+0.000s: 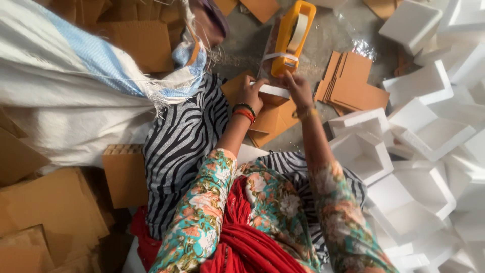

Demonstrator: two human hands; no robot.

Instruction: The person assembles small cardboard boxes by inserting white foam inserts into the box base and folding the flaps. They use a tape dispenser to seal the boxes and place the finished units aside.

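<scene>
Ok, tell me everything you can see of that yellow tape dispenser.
The tape dispenser is a yellow plastic handheld kind carrying a roll of pale tape. It stands tilted on the brown cardboard box, its head pointing down toward the person. A strip of white tape runs from it across the box. The right hand touches its lower end; the left hand presses on the box beside it.

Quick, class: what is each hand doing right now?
Left hand: closed on the edge of the small taped box.
Right hand: gripping the yellow tape dispenser against that box.
</scene>
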